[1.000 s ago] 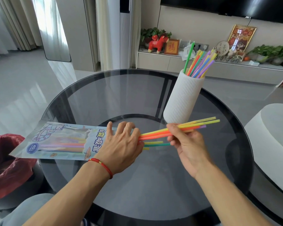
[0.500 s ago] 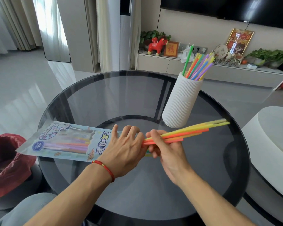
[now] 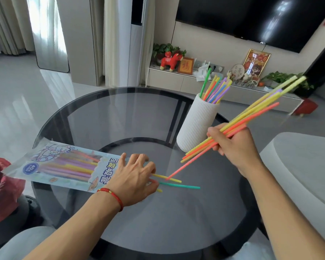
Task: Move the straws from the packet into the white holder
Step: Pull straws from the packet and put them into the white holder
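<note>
Head view: straws [image 3: 215,89] in white holder [image 3: 196,126]

I see a round smoked-glass table [image 3: 105,113] on a pale glossy floor [image 3: 17,91]. Daylight comes through sheer curtains [image 3: 45,25]. A dark television [image 3: 251,17] hangs above a low cabinet [image 3: 176,79] holding what looks like a red toy horse [image 3: 171,60].
</note>
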`<state>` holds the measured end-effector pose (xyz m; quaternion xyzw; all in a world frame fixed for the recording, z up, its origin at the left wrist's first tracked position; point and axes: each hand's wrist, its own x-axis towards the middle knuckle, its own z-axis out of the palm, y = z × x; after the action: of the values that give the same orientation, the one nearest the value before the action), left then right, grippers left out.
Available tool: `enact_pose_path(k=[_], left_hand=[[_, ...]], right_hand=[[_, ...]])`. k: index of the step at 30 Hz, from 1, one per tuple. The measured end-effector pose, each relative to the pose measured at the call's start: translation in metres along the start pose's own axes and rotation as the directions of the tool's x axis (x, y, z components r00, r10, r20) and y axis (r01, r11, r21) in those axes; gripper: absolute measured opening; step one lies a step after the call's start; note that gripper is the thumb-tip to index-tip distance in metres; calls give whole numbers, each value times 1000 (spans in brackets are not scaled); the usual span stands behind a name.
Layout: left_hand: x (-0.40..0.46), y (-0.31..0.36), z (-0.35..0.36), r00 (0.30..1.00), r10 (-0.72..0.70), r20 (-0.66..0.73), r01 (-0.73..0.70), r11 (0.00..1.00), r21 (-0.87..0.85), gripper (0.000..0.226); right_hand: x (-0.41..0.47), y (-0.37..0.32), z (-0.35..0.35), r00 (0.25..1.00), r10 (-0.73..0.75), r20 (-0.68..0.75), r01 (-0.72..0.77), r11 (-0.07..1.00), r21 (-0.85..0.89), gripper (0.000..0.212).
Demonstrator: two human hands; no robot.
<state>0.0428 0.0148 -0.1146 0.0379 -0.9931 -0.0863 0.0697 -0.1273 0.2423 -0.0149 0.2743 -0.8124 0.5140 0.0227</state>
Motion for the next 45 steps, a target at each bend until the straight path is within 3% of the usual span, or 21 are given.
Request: enact_pose_path(k=[6, 14, 17, 21, 25, 30, 33, 38, 45], left_hand=[[1, 0, 1, 1000, -4, 0, 4, 1000, 9, 37], [-1, 0, -2, 999, -14, 31, 15, 1000, -7, 40], [0, 1, -3, 999, -18, 39, 19, 1000, -12, 40], [2, 0, -3, 999, -17, 43, 18, 1000, -7, 40], [3, 1, -1, 998, -22, 54, 24, 999, -28, 39], [5, 2, 3, 998, -19, 54, 21, 999, -38, 40], [6, 2, 4, 999, -12, 49, 14, 999, -37, 40], [5, 2, 6, 999, -6, 37, 7, 999, -45, 39], [6, 1, 5, 999, -5, 52, 8, 998, -57, 38]], right_hand=[[37, -47, -6, 993, -111, 39, 117, 892, -436, 31], [16, 3, 49, 992, 61, 114, 11, 841, -541, 47], [11, 15, 54, 991, 101, 89, -40, 853, -521, 46], [11, 12, 49, 989, 147, 19, -134, 940, -315, 35], [-5, 18, 58, 961, 258, 97, -218, 927, -306, 31], [-9, 21, 53, 949, 316, 26, -307, 936, -175, 27], [-7, 17, 46, 960, 279, -2, -277, 953, -121, 25], [-9, 19, 47, 969, 242, 47, -216, 925, -312, 26], [-6, 19, 39, 990, 142, -14, -141, 956, -256, 31]])
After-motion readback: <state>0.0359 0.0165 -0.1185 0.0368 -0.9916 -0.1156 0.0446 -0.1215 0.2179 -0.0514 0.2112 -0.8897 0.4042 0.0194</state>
